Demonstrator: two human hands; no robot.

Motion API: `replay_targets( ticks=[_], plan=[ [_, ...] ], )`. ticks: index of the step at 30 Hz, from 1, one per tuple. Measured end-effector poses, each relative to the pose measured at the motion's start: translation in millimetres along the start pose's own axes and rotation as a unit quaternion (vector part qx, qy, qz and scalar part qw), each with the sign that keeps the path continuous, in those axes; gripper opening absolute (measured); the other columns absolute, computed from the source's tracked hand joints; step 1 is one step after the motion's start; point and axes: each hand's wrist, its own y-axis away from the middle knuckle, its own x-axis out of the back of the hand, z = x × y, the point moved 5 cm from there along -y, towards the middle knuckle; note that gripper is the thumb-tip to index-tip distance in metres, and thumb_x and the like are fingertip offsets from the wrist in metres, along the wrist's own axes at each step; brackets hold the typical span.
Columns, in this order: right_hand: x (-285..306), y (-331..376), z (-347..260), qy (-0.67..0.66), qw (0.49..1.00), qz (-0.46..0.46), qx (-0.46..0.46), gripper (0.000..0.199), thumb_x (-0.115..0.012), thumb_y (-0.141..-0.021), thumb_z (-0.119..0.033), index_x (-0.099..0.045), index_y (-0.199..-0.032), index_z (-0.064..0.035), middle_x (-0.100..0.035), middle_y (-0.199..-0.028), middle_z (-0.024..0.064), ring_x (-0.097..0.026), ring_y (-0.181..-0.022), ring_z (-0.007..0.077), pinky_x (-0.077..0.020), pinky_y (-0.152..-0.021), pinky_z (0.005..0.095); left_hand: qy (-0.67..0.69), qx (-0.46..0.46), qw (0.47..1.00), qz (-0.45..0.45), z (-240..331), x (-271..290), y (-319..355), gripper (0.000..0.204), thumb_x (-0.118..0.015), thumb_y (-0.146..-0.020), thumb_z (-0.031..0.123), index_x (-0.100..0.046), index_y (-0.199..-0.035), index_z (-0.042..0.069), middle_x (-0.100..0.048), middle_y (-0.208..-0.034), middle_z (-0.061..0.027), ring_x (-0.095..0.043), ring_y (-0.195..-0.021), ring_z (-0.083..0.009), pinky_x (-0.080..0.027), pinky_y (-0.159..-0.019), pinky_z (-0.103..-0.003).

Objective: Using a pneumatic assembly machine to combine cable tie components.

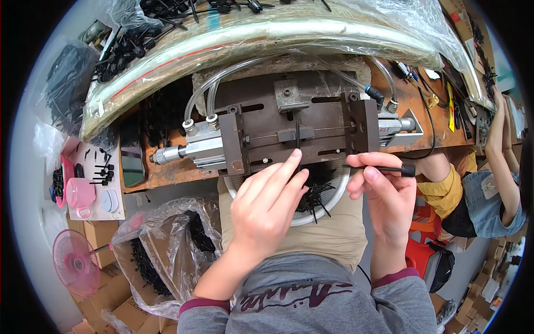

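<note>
My left hand [268, 207] reaches forward, its fingertips at a thin black part [297, 137] standing in the middle of a rusty metal fixture [289, 131] with pneumatic cylinders at both ends. My right hand [385, 196] pinches a slim black rod-like part [392, 168] with a thicker end, holding it level just below the fixture's right block [364, 127]. A round metal bowl [332, 195] with several small black parts rests on my lap under both hands.
Clear air hoses [211, 86] loop behind the fixture. A large clear plastic bag [261, 39] of black parts lies behind. Another bag [167, 245] of black parts sits at lower left, with a pink cup [79, 195] and pink fan [75, 261]. Another person [478, 189] sits at right.
</note>
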Motion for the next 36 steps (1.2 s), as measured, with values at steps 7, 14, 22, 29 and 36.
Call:
replay_targets(
  ticks=[7,14,22,29,36],
  plan=[
    [-1,1,-6,-0.091,0.992,-0.052,0.074,0.082,-0.034,-0.098,-0.056,-0.040,-0.137,0.0159,-0.050,-0.134,0.0339,-0.058,-0.118,0.0408,-0.0485,-0.098,0.0421,-0.131,-0.006,0.990,-0.052,4,-18,-7,0.027,-0.079,-0.070,0.011,-0.071,-0.094,0.001,-0.069,-0.117,-0.0109,-0.066,-0.072,-0.0182,-0.051,-0.069,-0.029],
    [-6,5,-14,0.022,0.996,-0.010,0.087,0.093,-0.039,-0.094,-0.067,-0.032,-0.143,0.0106,-0.041,-0.142,0.0355,-0.051,-0.127,0.0451,-0.0451,-0.104,0.0448,-0.135,-0.004,0.988,-0.073,0,-19,-14,0.025,-0.079,-0.070,0.013,-0.071,-0.092,0.004,-0.069,-0.119,-0.0108,-0.063,-0.060,-0.0163,-0.050,-0.060,-0.028],
    [-4,13,-17,0.156,0.955,-0.114,0.225,0.055,-0.088,-0.065,-0.007,-0.060,-0.111,0.0031,-0.056,-0.127,0.0311,-0.063,-0.113,0.0379,-0.0582,-0.084,0.0394,-0.118,0.008,0.991,-0.069,-2,-18,-13,0.024,-0.079,-0.070,0.012,-0.071,-0.091,0.004,-0.069,-0.118,-0.0106,-0.062,-0.056,-0.0165,-0.050,-0.057,-0.027],
    [-37,12,-10,0.480,0.809,-0.108,0.323,0.028,-0.081,-0.066,0.001,-0.069,-0.092,0.0039,-0.065,-0.119,0.0218,-0.067,-0.102,0.0339,-0.0580,-0.079,0.0371,-0.059,0.007,0.997,-0.053,-6,-15,-10,0.025,-0.080,-0.070,0.012,-0.071,-0.092,0.005,-0.069,-0.119,-0.0108,-0.062,-0.057,-0.0174,-0.050,-0.056,-0.027],
    [-42,3,8,0.541,0.753,-0.128,0.352,0.022,-0.075,-0.070,-0.002,-0.068,-0.091,0.0004,-0.067,-0.120,0.0175,-0.070,-0.076,0.0228,-0.0550,-0.065,0.0291,0.127,0.014,0.961,-0.245,7,-4,19,0.026,-0.077,-0.073,0.020,-0.070,-0.095,0.007,-0.071,-0.104,-0.0063,-0.066,-0.066,-0.0244,-0.053,-0.061,-0.034]
  ],
)
